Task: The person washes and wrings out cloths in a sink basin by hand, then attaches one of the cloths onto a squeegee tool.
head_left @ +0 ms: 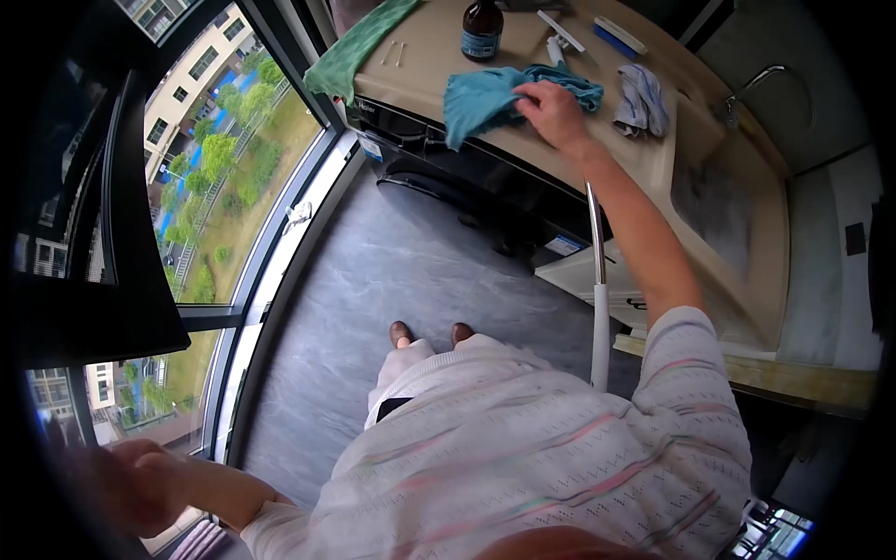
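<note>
My right hand (553, 112) is closed on a teal cloth (487, 99) that lies crumpled on the beige counter (425, 56), part of it hanging over the front edge. Behind the cloth stands a brown bottle (482, 33) with a blue label. To the right of my hand lies a striped rag (641, 101). At the lower left, by the window, my left hand (140, 485) is raised, dark and blurred, and its fingers cannot be made out.
A green cloth (359, 56) drapes over the counter's left corner. A blue-and-white brush (618, 39) lies near the back. The sink (719, 201) with its tap (758, 79) is at the right. A white pole (599, 308) stands in front of the cabinet, near my right arm.
</note>
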Demonstrator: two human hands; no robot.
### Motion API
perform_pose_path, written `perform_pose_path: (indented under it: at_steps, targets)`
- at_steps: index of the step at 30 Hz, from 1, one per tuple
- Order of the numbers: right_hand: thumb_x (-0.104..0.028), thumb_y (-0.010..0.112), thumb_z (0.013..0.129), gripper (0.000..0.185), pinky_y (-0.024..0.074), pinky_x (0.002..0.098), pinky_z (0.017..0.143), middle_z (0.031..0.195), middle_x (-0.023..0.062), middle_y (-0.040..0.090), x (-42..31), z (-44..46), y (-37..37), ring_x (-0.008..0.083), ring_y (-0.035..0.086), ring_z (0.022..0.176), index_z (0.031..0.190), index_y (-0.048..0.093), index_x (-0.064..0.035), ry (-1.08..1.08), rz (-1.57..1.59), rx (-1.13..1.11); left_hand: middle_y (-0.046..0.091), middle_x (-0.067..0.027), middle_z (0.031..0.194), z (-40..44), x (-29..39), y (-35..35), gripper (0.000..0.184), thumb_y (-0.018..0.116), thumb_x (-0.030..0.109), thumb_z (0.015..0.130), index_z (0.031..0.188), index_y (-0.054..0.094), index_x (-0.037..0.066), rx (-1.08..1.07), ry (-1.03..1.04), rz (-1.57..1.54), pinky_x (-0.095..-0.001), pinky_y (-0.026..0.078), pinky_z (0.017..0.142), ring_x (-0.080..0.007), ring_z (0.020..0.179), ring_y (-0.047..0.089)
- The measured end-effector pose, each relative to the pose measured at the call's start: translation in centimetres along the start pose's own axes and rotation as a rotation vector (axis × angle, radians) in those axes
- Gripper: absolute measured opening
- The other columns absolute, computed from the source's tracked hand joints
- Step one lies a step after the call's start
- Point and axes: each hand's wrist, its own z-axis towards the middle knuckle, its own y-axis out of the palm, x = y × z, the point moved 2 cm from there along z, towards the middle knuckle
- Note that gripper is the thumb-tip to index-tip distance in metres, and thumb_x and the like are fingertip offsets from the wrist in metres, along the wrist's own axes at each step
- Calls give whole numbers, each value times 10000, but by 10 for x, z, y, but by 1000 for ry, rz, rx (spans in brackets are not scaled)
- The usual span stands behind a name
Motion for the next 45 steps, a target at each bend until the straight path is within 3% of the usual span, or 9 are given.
perform_pose_path:
  at_steps: [2, 7, 13, 17, 27, 30, 37, 40, 45]
  targets:
    - [-228, 565, 812, 208, 464, 277, 659, 790, 16, 616, -8, 9, -8, 199, 591, 736, 964, 623, -98, 88, 511, -31, 561, -205, 1034, 37, 61, -5, 248, 511, 138, 836, 1012, 547, -33, 11, -195, -1123, -330, 495, 748, -289, 983, 551]
    - [-200, 484, 885, 225, 471, 198, 551, 774, -11, 591, -102, 5, -40, 66, 572, 659, 1007, 592, -45, 319, 1168, -332, 540, -129, 1073, 18, 199, 33, 351, 669, 124, 712, 1045, 571, 68, -770, -416, -1597, -330, 438, 810, -262, 982, 537]
    - [-212, 484, 889, 204, 353, 137, 357, 671, -40, 572, -143, -34, 15, 8, 480, 442, 999, 569, -63, 411, 1143, -666, 559, -128, 1001, -15, 305, 26, 508, 645, 98, 673, 1155, 489, 72, -858, -612, -1990, -338, 438, 767, -303, 858, 552]
    - [-228, 554, 846, 190, 383, 160, 422, 687, -39, 566, -131, -47, 22, 19, 495, 518, 921, 605, -60, 428, 924, -852, 599, 17, 783, -61, 305, 41, 183, 539, 181, 851, 910, 626, 31, -1019, -1303, -2424, -212, 403, 629, -53, 700, 505]
    - [-198, 652, 660, 350, 432, 292, 746, 885, 102, 591, -205, -78, 36, 221, 553, 792, 934, 575, 6, -174, 275, -1229, 616, -113, 851, -113, 255, 52, 310, 480, 292, 878, 855, 566, -4, -1103, -2316, -2463, -344, 501, 690, -219, 747, 606]
    - [-131, 593, 643, 290, 433, 298, 723, 845, 117, 597, -199, -87, 72, 272, 539, 735, 902, 584, 0, -382, 34, -1068, 614, -116, 864, -143, 228, 51, 311, 482, 293, 876, 868, 567, -5, -1150, -2400, -2371, -358, 499, 701, -221, 766, 605]
    - [-181, 627, 740, 406, 446, 275, 781, 961, 63, 589, -236, -79, 80, 125, 561, 852, 1094, 533, -5, 25, 865, -1331, 598, -130, 979, -194, 142, 50, 369, 513, 328, 845, 1043, 530, 18, -1140, -2123, -2549, -403, 470, 821, -230, 896, 593]
    - [-556, 541, 754, 731, 400, 332, 882, 1179, 85, 488, -217, -93, 122, 183, 487, 1059, 1244, 389, -35, 453, 1859, -1038, 481, -132, 1206, -223, 118, 63, 624, 360, 521, 857, 1256, 363, 41, -737, -1630, -3140, -438, 386, 909, -255, 1097, 479]
    - [-477, 539, 789, 570, 413, 313, 853, 1107, 63, 541, -246, -182, 175, 160, 520, 987, 1151, 473, -42, 755, 1731, -950, 587, -71, 1033, -282, 145, 18, 462, 556, 352, 815, 1149, 479, 43, -1211, -1985, -2698, -379, 405, 852, -191, 934, 559]
